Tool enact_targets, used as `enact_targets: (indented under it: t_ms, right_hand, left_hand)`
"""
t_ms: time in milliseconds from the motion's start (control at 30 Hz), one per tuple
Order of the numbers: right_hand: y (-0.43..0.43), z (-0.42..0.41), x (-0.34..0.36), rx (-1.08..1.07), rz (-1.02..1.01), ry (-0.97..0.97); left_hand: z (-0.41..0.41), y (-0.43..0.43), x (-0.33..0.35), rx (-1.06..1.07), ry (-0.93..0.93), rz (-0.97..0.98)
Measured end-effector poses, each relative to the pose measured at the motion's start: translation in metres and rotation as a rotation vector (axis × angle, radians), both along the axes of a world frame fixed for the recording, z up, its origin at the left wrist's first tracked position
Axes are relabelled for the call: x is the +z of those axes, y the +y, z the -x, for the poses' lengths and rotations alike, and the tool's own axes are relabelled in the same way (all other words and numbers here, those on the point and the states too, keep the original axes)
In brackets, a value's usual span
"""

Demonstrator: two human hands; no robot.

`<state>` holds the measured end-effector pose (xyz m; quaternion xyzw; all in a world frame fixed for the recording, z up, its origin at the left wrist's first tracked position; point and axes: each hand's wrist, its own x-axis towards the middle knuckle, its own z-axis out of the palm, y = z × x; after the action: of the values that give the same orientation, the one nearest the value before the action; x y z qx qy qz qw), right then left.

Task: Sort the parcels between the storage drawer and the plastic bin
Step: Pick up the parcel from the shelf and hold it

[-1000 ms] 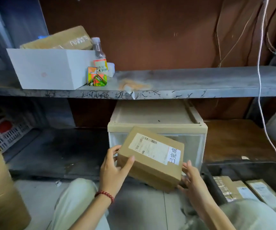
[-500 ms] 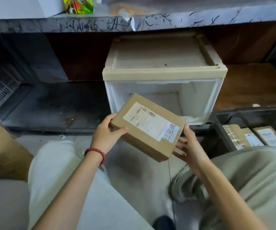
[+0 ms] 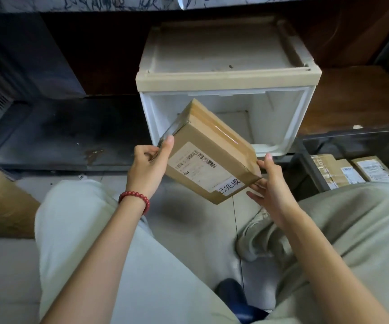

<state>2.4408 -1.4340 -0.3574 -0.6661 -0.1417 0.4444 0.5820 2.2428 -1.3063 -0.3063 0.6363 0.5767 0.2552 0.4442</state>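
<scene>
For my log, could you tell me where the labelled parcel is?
Head view, centre: the parcel is held tilted between left hand and right hand, before the white drawer, left of the bin.

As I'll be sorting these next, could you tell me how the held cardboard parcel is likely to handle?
Probably stiff: the cardboard parcel shows square, unbent edges though the left hand and right hand hold only its ends. Likely light, since a mere pinch at each end carries it tilted. Its glossy tape may feel slippery.
</scene>
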Motion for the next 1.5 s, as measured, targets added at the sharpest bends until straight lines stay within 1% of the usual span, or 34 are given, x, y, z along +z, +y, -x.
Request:
enact_targets:
  t_ms: [167,367,533,700,833,933,1100,1167,1233,1333,1433,1500]
  right_hand:
    - [-0.003,-0.004,0.001,-0.079,-0.021,-0.018]
    - [-0.005,-0.006,0.0,0.024,-0.003,-0.142]
    - [-0.007,-0.008,-0.004,0.005,0.019,-0.194]
    - [-0.006,-0.013,-0.009,-0.002,0.012,-0.162]
    - [-0.004,-0.012,-0.01,-0.027,0.002,-0.144]
    - [-0.004,-0.01,-0.007,0.003,-0.004,-0.083]
    - [-0.002,-0.01,-0.006,-0.035,-0.023,0.055]
    - [-0.001,-0.012,-0.006,-0.052,-0.018,0.062]
    - [0.0,-0.013,-0.006,-0.078,-0.019,0.045]
    - [0.0,-0.016,-0.007,-0.123,-0.082,-0.018]
    - [-0.001,-0.016,-0.004,-0.109,-0.147,-0.031]
    - [-0.003,-0.017,-0.001,-0.086,-0.162,-0.076]
  left_hand:
    - [-0.002,0.001,-0.001,-0.061,0.05,-0.035]
    - [-0.004,-0.002,-0.003,-0.061,0.033,-0.013]
    - [-0.005,-0.001,-0.005,-0.035,-0.022,0.008]
    - [-0.005,0.001,-0.006,-0.084,-0.031,0.02]
    - [-0.006,-0.001,-0.002,-0.064,-0.101,0.115]
    - [-0.005,-0.002,0.003,-0.045,-0.163,0.201]
    - [-0.004,0.006,-0.001,0.064,-0.209,0.103]
    - [-0.003,0.009,-0.004,0.087,-0.184,0.078]
    - [0.0,0.01,-0.006,0.052,-0.141,0.048]
    - [-0.002,0.003,-0.009,-0.039,-0.079,0.026]
    - [-0.007,-0.004,-0.012,-0.132,-0.03,-0.005]
    - [-0.011,-0.006,-0.012,-0.188,-0.04,-0.033]
